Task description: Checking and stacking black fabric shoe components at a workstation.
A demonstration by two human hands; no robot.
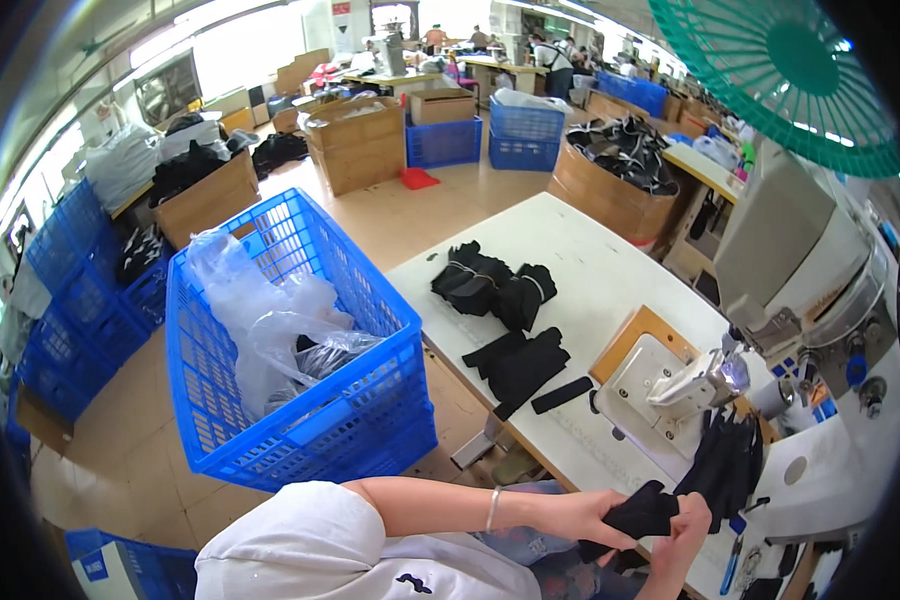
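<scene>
Both hands meet over the near edge of the white table [595, 270], at the lower right. Between them is a folded piece of black fabric [646, 510]. My left hand [582, 518] pinches its left side, and my right hand [683, 535] has its fingers closed round the other end. Just beyond stands a sewing machine [685, 390], with a pile of black fabric strips [722, 462] beside it. Farther left lie two tied black bundles [470, 282], loose black pieces [530, 368] and a single strip [562, 395]. A blue-handled tool [732, 562] rests near my right hand.
Left of the table, a tall blue crate [310, 430] holds clear plastic bags [270, 320]. A green fan [805, 60] hangs over the upper right. Cardboard boxes [355, 150] and stacked crates [85, 280] stand around the floor; people [552, 60] work far back.
</scene>
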